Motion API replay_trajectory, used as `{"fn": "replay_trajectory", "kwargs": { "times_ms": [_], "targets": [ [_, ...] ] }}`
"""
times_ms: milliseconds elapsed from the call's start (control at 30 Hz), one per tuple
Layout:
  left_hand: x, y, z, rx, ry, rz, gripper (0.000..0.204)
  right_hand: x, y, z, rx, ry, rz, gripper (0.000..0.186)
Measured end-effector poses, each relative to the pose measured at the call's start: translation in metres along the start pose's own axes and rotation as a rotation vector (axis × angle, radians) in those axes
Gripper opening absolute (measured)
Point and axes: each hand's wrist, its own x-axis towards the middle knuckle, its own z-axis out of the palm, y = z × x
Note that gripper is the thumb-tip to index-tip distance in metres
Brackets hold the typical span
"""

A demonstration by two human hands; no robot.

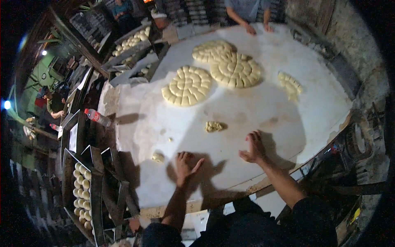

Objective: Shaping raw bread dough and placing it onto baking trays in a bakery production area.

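My left hand (187,166) hovers over or rests on the near part of the pale table (247,107), thumb spread from the curled fingers, with nothing visible in it. To its right, my right hand (253,147) is held with thumb and fingers apart, also without anything in it. Just left of my left hand lies a small lump of dough (157,157). Ahead, between the hands, sits a crumpled piece of dough (214,126). Farther off are coiled, cut rounds of dough (187,86), (235,71), two of them touching. A cut strip of dough (290,85) lies at the right.
Trays of dough balls (82,193) stand at the near left, and more trays (131,43) at the far left. A plastic bottle with a red cap (98,117) is at the left edge. Another person's hands (259,29) are at the far edge. A metal tray (343,76) lies right.
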Motion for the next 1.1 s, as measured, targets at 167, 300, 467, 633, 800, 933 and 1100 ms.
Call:
{"fn": "replay_trajectory", "kwargs": {
  "times_ms": [167, 300, 467, 633, 800, 933, 1100],
  "targets": [
    [-0.059, 0.045, 0.046, 0.03, -0.216, 0.131, 0.014, -0.043, -0.04, 0.028, 0.043, -0.298, -0.172, 0.025],
    [-0.111, 0.019, -0.005, 0.259, -0.667, 0.092, 0.024, -0.053, 0.029, -0.032, 0.266, -0.689, -0.075, 0.017],
    [-0.02, -0.017, 0.023, 0.226, -0.109, -0.237, 0.019, 0.03, 0.025, 0.012, 0.094, -0.095, -0.002, 0.013],
    [-0.02, 0.067, 0.053, -0.077, -0.112, -0.133, 0.023, -0.01, -0.016, 0.032, 0.148, -0.238, -0.059, 0.01],
    [-0.066, 0.016, -0.004, 0.035, -0.344, 0.074, 0.013, -0.04, 0.052, -0.003, 0.121, -0.298, 0.086, 0.014],
    [-0.02, -0.044, -0.006, 0.308, -0.007, -0.192, 0.006, 0.043, 0.032, 0.023, -0.093, -0.026, 0.118, 0.01],
    [-0.006, -0.001, 0.043, -0.22, -0.068, -0.284, 0.016, 0.028, -0.002, 0.075, -0.117, 0.132, 0.318, 0.006]
  ]
}}
